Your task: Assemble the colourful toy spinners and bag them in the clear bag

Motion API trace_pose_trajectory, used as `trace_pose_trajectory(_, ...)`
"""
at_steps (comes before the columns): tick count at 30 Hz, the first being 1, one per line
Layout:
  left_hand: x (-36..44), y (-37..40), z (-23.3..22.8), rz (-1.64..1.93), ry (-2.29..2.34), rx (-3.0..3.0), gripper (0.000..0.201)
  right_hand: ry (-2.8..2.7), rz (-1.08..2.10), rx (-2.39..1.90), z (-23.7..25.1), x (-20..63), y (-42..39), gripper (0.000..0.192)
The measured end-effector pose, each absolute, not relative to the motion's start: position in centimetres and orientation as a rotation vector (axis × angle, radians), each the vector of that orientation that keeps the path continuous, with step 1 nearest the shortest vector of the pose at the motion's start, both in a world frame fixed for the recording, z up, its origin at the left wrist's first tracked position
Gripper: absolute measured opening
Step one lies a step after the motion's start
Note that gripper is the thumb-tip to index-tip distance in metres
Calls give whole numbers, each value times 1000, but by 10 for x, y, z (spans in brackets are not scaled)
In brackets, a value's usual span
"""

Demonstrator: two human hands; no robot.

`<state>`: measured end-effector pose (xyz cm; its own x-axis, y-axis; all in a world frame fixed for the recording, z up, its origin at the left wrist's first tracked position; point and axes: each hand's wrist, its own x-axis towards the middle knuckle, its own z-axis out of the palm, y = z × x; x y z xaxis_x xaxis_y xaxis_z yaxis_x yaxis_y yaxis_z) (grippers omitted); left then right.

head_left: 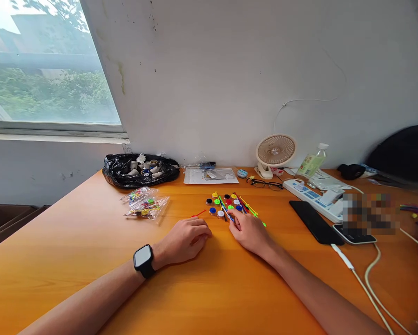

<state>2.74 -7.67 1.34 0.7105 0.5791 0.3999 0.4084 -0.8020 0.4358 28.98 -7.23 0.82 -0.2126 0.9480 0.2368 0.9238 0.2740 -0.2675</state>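
My right hand point(249, 231) reaches into a cluster of small coloured pieces, thumb and fingers pinched on a thin blue plastic stick point(230, 216). Around its fingertips lie round spool-like pieces, among them a blue one point(212, 211), a white one point(220, 214) and a black one point(209, 201). Green, yellow and red sticks lie among them, a yellow-green stick point(250, 208) at the right side. My left hand point(183, 237), with a watch on its wrist, rests on the table with fingers curled in, and I see nothing in it. Just beyond it lies a thin red stick point(198, 213).
Clear plastic bags of coloured pieces point(148, 204) lie left. Behind them stands a black plastic bag point(120, 174) holding grey rolls. A fan point(275, 151), glasses point(266, 184), bottle point(313, 161), power strip point(312, 199), phone point(315, 221) and cables occupy the right. Another person's arm shows at the right edge.
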Motion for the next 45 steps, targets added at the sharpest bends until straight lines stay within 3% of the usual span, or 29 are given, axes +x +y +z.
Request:
trace_pose_trajectory(11, 25, -73, 14, 806, 922, 2586, 24, -2118, 105, -1788, 13, 288, -70, 12)
trace_pose_trajectory(18, 23, -70, 11, 834, 994, 2595, 31, -2032, 109, -1741, 15, 290, -71, 14)
trace_pose_trajectory(25, 22, -68, 6, 837, 881, 2583, 33, -1926, 374, -1341, 6, 292, -68, 23)
trace_pose_trajectory(31, 22, -68, 8, 837, 875, 2584, 30, -1932, 354, -1192, 17, 286, -75, 30)
trace_pose_trajectory(45, 23, -69, 10, 835, 876, 2569, 28, -1827, 423, -1268, 12, 288, -75, 26)
